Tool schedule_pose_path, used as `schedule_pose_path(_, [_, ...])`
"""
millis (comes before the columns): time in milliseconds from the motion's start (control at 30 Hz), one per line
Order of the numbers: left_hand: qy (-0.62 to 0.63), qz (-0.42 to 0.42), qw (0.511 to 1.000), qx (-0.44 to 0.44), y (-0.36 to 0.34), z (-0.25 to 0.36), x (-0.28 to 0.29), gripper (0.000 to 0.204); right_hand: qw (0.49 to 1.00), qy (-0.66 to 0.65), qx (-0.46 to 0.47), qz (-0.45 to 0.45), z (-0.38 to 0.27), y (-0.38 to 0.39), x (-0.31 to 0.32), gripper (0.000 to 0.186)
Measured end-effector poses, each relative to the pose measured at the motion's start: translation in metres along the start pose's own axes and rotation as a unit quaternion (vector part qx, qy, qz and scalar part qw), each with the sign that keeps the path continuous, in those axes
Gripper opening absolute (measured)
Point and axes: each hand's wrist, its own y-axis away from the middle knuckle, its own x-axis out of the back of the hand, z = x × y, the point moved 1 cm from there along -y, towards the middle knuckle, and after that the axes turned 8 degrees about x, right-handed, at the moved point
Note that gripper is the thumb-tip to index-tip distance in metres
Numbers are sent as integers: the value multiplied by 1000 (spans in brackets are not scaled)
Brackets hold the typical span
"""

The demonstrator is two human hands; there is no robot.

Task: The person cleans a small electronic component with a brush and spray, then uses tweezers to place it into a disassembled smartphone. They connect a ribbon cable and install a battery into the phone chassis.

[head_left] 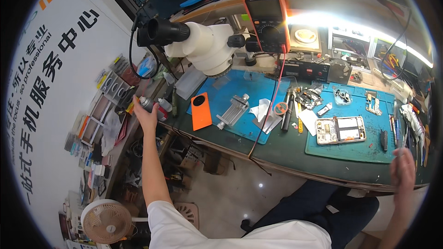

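Note:
At the bench's left end, my left hand [147, 116] is wrapped round a spray can [161, 113] with a red and white body and a silvery top. A small white bottle [164, 104] stands right beside it. My right hand [404, 168] is at the far right by the bench's front edge, smeared by motion. Its fingers are curled round a thin metal tool [405, 139] that looks like tweezers. Left of that hand, an opened phone [340, 130] with its insides exposed lies on a blue mat [318, 150]. A small black block [384, 140] lies between them.
An orange phone back cover [201, 111] and a metal clamp fixture [234, 110] lie under a white microscope [207, 46]. Above hangs an orange-framed multimeter [266, 20]. Screwdrivers [288, 110] and phone boards [308, 97] occupy the middle. A fan [107, 222] stands lower left.

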Motion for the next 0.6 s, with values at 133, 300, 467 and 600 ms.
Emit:
schedule_pose_path(133, [-4,-6,1000,8,-5,-4,8,79,965,-104,-20,-241,-25,29,-95,44])
schedule_pose_path(300, [128,53,983,-117,78,39,60,70,835,-262,-304,-375,-21,50,-170,53])
schedule_pose_path(467, [213,-180,898,-340,213,127,130,59,717,-352,-466,-381,44,62,-210,52])
schedule_pose_path(600, [318,-353,822,-315,288,124,120,61,701,-352,-505,-361,61,62,-205,53])
